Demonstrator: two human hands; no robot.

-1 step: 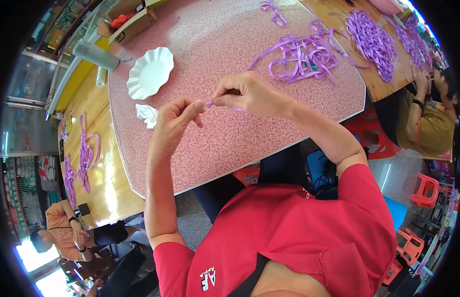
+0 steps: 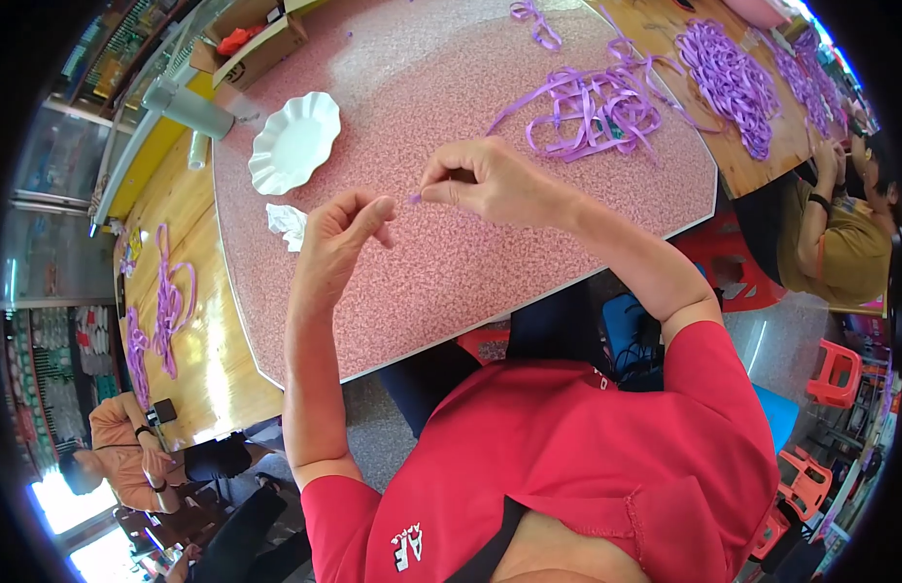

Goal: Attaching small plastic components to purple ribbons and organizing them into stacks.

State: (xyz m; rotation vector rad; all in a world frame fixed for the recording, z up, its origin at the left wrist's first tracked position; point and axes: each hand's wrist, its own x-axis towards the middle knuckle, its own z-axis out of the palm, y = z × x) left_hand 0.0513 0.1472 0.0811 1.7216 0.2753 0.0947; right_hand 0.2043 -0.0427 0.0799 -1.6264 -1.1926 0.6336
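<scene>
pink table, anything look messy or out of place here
Little stands out. A crumpled white tissue lies loose on the pink table beside the empty white scalloped plate, and the purple ribbon sprawls in a tangled heap rather than a neat pile. Nothing looks spilled or broken.

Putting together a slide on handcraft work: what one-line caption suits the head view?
Both hands, left hand and right hand, pinch a small purple ribbon piece above a pink speckled table.

Craft workroom: shared tables heaped with purple ribbon, co-workers seated, plastic stools.
</scene>
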